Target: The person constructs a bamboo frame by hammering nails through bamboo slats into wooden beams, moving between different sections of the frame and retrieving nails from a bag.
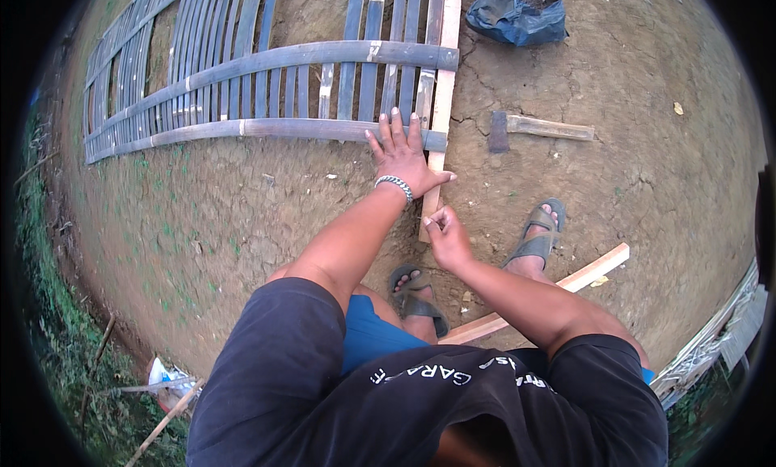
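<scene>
My left hand (pixel 404 161) lies flat with its fingers spread. Its fingertips rest over the near bamboo rail (pixel 307 128) of a slatted bamboo panel, and its thumb reaches across a pale wooden batten (pixel 443 103). That batten runs lengthwise along the panel's right edge, its near end sticking out past the rail. Beside this end, my right hand (pixel 449 239) is closed in a pinch against the wood. Whatever may be between its thumb and fingers is too small to tell.
A hatchet (pixel 550 128) with a wooden handle lies on the cracked earth right of the panel. Beyond it sits a dark plastic bag (pixel 520 18). Another batten (pixel 594 267) slants behind my right forearm, near my sandalled feet. Green plants (pixel 73 370) border the left.
</scene>
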Motion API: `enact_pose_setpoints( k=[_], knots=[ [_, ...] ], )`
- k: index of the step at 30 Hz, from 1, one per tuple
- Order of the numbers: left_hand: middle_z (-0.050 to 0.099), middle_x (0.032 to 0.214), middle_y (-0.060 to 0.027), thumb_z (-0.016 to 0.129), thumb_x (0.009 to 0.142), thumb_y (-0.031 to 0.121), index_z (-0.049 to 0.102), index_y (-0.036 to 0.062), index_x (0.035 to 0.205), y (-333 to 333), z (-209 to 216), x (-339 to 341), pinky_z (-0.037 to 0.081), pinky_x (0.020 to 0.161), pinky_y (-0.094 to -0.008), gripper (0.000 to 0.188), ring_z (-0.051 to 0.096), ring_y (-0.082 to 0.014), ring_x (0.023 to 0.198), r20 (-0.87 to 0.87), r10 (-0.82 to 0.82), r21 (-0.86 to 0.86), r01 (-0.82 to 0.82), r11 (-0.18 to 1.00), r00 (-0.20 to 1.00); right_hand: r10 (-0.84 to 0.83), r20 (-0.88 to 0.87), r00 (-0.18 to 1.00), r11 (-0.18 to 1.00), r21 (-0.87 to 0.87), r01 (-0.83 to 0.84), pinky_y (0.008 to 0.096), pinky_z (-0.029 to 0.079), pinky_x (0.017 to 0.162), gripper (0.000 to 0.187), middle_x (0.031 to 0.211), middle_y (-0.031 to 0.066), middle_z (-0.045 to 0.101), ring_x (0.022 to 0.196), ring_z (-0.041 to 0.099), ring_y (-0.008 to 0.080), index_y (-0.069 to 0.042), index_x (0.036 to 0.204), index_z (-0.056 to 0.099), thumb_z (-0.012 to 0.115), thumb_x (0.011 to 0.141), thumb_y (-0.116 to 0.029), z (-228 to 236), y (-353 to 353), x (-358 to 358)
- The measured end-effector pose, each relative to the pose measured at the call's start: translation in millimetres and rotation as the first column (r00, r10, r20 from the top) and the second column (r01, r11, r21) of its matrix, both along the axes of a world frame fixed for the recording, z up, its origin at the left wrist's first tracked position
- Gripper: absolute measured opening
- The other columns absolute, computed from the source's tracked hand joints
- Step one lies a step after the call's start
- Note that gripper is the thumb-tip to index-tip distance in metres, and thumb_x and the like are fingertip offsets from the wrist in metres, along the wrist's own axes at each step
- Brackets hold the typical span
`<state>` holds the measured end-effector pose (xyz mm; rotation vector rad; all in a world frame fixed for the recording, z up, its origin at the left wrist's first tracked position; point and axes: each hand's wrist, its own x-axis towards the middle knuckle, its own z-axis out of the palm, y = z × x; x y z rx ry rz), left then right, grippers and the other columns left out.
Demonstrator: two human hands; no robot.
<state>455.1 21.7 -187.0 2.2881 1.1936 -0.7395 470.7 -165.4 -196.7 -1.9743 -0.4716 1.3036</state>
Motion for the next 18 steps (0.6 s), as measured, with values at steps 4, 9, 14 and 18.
enact_pose_setpoints(
  k=[4,9,14,18],
  knots=[
    [-0.008,0.163,-0.0305,0.067,0.071,0.077,0.001,-0.0001,0.159,-2,-7,-7,-0.013,0.114,-0.0675,0.134,-0.019,-0.0471,0.149,0.018,0.011,0.021,-0.011,1.000,1.000,0.053,-0.066,0.996,0.995,-0.078,-0.058,0.0321,0.047,0.073,0.019,0.084,0.0070,0.062,0.077,0.056,0.0143,-0.003,0.094,0.055,0.065,0.096,-0.019,5,6,2],
    [-0.009,0.164,-0.0287,0.067,0.073,0.074,0.000,0.0007,0.159,3,-2,-3,-0.013,0.114,-0.0679,0.131,-0.019,-0.0470,0.150,-0.001,0.005,-0.002,-0.005,1.000,1.000,0.119,-0.059,0.991,0.988,-0.094,-0.124,0.0322,0.046,0.072,0.019,0.085,0.0066,0.062,0.077,0.055,0.0139,-0.003,0.094,0.055,0.065,0.096,-0.018,10,5,7],
    [-0.009,0.163,-0.0300,0.067,0.072,0.075,0.000,-0.0002,0.159,1,-4,-5,-0.013,0.114,-0.0674,0.132,-0.019,-0.0474,0.149,0.028,0.003,0.007,-0.003,1.000,1.000,0.135,-0.163,0.977,0.989,-0.041,-0.144,0.0364,0.048,0.073,0.021,0.084,0.0094,0.064,0.077,0.060,0.0177,-0.003,0.095,0.056,0.067,0.095,-0.021,-4,-5,14],
    [-0.012,0.164,-0.0277,0.066,0.074,0.073,-0.004,0.0020,0.159,2,2,-1,-0.013,0.114,-0.0680,0.131,-0.020,-0.0466,0.149,-0.012,0.001,-0.019,-0.001,1.000,1.000,0.088,-0.200,0.976,0.995,0.071,-0.075,0.0339,0.048,0.078,0.018,0.086,0.0069,0.062,0.082,0.057,0.0142,-0.003,0.095,0.054,0.065,0.097,-0.018,-23,-18,15]
  ],
)
